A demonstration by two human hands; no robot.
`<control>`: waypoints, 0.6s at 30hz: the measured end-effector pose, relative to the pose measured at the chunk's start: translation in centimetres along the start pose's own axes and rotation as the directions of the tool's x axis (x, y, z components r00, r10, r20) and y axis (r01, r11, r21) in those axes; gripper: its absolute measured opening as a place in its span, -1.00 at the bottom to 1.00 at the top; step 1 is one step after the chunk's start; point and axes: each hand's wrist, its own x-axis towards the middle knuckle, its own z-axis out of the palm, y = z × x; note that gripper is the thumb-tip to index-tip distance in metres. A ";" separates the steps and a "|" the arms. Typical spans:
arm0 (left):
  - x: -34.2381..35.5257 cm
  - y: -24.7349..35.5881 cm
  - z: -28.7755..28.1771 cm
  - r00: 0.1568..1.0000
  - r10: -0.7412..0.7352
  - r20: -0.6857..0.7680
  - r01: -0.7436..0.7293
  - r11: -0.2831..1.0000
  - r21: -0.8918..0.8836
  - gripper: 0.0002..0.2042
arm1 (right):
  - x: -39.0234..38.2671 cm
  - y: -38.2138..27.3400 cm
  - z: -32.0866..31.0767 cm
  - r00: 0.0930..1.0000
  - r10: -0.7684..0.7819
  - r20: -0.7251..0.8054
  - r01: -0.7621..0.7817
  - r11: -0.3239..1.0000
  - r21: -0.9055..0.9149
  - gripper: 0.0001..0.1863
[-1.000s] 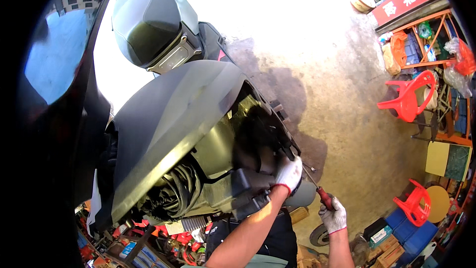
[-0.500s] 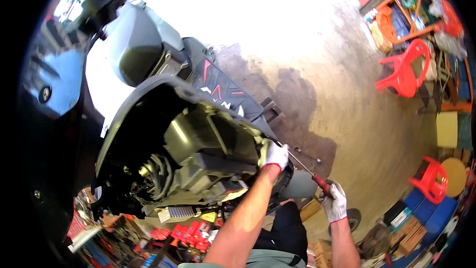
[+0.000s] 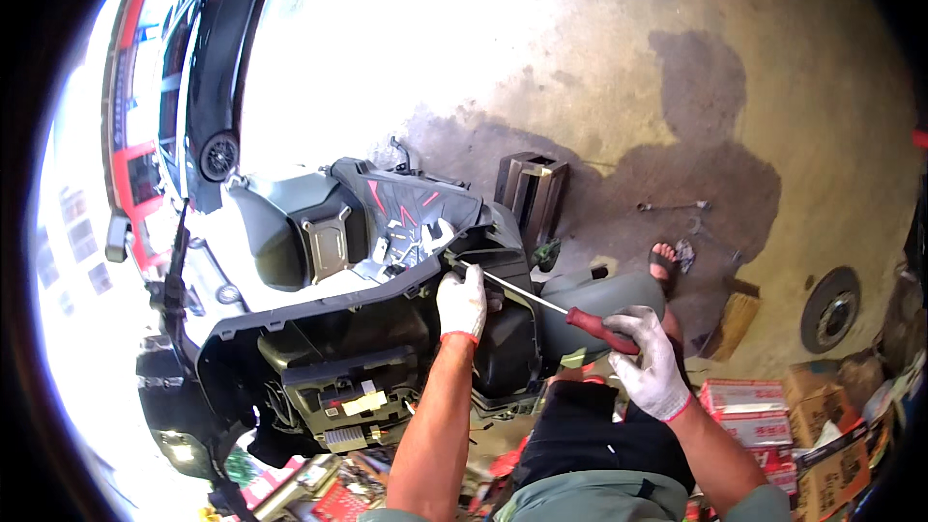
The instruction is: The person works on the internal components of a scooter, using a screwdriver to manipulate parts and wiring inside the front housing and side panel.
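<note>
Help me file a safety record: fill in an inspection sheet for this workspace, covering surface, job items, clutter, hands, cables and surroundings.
Surface: concrete floor, partly in shadow; a wrench-like tool lies on it.
Job items: scooter body, inside exposed; red-handled screwdriver, shaft slanting up-left, tip contact unclear.
Clutter: red-and-white boxes and cardboard boxes, lower right.
Left hand: gloved, at the body's edge; grip unclear.
Right hand: gloved, closed around the screwdriver handle.
Cables: too dark inside the body to tell.
Surroundings: dark car, upper left; wheel on the floor, right.
</note>
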 end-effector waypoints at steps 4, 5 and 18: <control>-0.8 0.8 0.2 1.000 -0.015 0.003 0.015 0.999 -0.047 -0.75 | 0.3 0.6 -0.8 0.998 -0.057 0.005 0.057 0.998 0.030 -0.50; -0.9 1.0 0.2 0.999 -0.039 0.000 0.039 0.999 -0.013 -0.75 | 0.5 0.8 -1.0 0.998 -0.067 0.014 0.067 0.997 0.044 -0.50; -1.2 1.4 1.3 0.995 -0.049 -0.092 0.056 0.995 0.078 -0.77 | 1.2 1.8 -1.5 0.805 0.535 0.258 -0.581 0.618 0.530 -0.65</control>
